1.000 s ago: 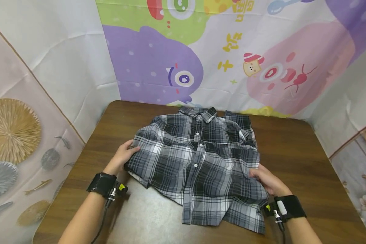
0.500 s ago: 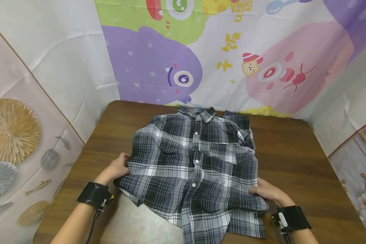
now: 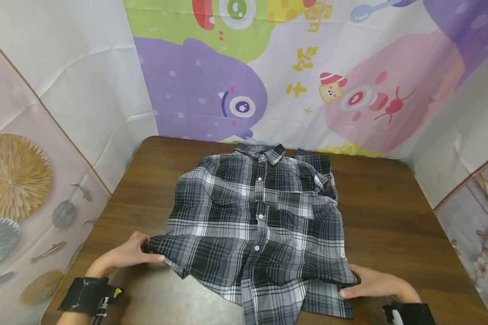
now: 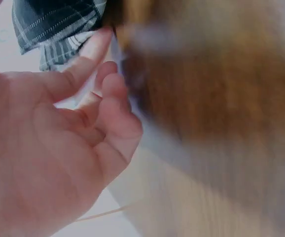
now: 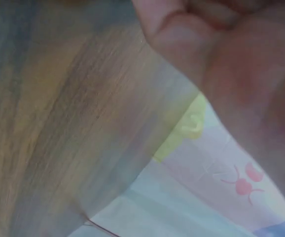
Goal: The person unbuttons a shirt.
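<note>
A grey, black and white plaid button-up shirt lies front side up, its collar toward the back of the table. Near the shirt's lower left corner is my left hand, thumb and fingers spread apart around the hem. In the left wrist view the fingers bend loosely, with dark shirt cloth beyond the index finger. My right hand is at the lower right corner, thumb and index parted around the edge. The right wrist view shows mostly palm and tabletop, blurred.
A brown wooden table lies under the shirt, with pale glare at its front left. One folded sleeve shows behind the right shoulder. A cartoon-printed cloth hangs behind the table. Black straps with cameras sit on both wrists.
Both hands have moved down the shirt's sides to its lower corners. The bunched front has been drawn toward me and lies flatter, with the pocket showing. Both hands have loosened from the cloth.
</note>
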`<control>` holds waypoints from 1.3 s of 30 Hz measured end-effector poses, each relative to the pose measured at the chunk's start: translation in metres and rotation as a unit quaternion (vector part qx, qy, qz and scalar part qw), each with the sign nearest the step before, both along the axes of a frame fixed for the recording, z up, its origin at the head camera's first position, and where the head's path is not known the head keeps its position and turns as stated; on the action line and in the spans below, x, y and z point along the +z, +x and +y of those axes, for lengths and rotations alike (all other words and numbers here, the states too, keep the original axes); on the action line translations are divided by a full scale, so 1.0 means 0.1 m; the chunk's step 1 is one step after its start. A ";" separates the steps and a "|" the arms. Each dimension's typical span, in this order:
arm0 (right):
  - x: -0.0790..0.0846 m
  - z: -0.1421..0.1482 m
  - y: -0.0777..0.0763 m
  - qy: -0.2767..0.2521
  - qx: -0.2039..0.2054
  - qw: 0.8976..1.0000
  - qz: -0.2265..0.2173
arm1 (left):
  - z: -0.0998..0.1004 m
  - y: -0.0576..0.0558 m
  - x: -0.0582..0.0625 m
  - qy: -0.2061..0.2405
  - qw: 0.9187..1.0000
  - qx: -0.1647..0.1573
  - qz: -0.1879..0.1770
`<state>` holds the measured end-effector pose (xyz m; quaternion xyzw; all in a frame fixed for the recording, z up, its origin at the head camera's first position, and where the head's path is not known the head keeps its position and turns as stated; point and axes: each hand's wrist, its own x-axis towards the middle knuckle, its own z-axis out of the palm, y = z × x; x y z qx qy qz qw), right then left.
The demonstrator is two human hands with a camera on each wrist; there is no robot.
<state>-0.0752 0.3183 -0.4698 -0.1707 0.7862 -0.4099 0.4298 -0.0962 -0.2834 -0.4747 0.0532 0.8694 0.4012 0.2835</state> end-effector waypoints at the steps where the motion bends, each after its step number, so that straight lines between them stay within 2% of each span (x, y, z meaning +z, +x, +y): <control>1: -0.01 -0.01 0.02 -0.003 0.000 1.000 0.008 | 0.01 0.05 -0.01 -0.008 1.000 0.006 0.012; 3: -0.05 -0.05 0.04 -0.004 -0.011 0.998 0.055 | 0.06 0.10 -0.06 -0.001 0.997 0.003 0.073; 5: -0.09 -0.10 0.06 0.010 -0.049 0.993 0.106 | 0.14 0.13 -0.12 0.001 0.989 0.014 0.145; 7: -0.12 -0.17 0.06 0.031 -0.104 0.984 0.139 | 0.23 0.14 -0.16 -0.002 0.979 0.045 0.198; 9: -0.13 -0.23 0.06 0.042 -0.165 0.976 0.137 | 0.30 0.12 -0.18 0.006 0.972 0.084 0.220; 11: -0.13 -0.28 0.04 0.042 -0.228 0.966 0.114 | 0.37 0.09 -0.17 0.019 0.969 0.122 0.216; 12: -0.13 -0.30 0.04 0.031 -0.255 0.961 0.097 | 0.39 0.07 -0.15 0.032 0.970 0.138 0.198; 15: -0.12 -0.33 0.03 -0.007 -0.311 0.949 0.049 | 0.43 0.02 -0.10 0.096 0.973 0.166 0.128; 17: -0.10 -0.32 0.03 -0.031 -0.337 0.941 0.019 | 0.42 0.00 -0.07 0.137 0.973 0.171 0.068; 20: -0.07 -0.26 0.05 -0.028 -0.329 0.944 -0.006 | 0.34 0.01 -0.05 0.170 0.973 0.154 -0.009; 22: -0.05 -0.21 0.07 -0.015 -0.301 0.953 -0.025 | 0.27 0.02 -0.04 0.167 0.976 0.132 -0.046; 24: -0.04 -0.16 0.08 0.003 -0.260 0.965 -0.025 | 0.22 0.04 -0.05 0.147 0.981 0.111 -0.062; 28: -0.08 -0.11 0.10 0.028 -0.183 0.983 -0.003 | 0.23 0.11 -0.07 0.046 0.995 0.074 -0.038; 30: -0.11 -0.09 0.12 0.020 -0.148 0.989 0.015 | 0.27 0.15 -0.07 -0.016 0.998 0.061 -0.016; 32: -0.12 -0.07 0.14 0.013 -0.126 0.992 0.014 | 0.30 0.17 -0.04 -0.072 0.996 0.049 -0.005; 34: -0.07 -0.02 0.14 0.021 -0.113 0.993 0.011 | 0.31 0.17 0.02 -0.107 0.994 0.034 -0.007; 36: 0.02 0.03 0.11 0.050 -0.120 0.991 0.014 | 0.29 0.11 0.11 -0.135 0.991 0.013 -0.003; 39: 0.24 0.07 -0.01 0.124 -0.149 0.980 0.055 | 0.26 -0.03 0.28 -0.161 0.987 -0.007 0.027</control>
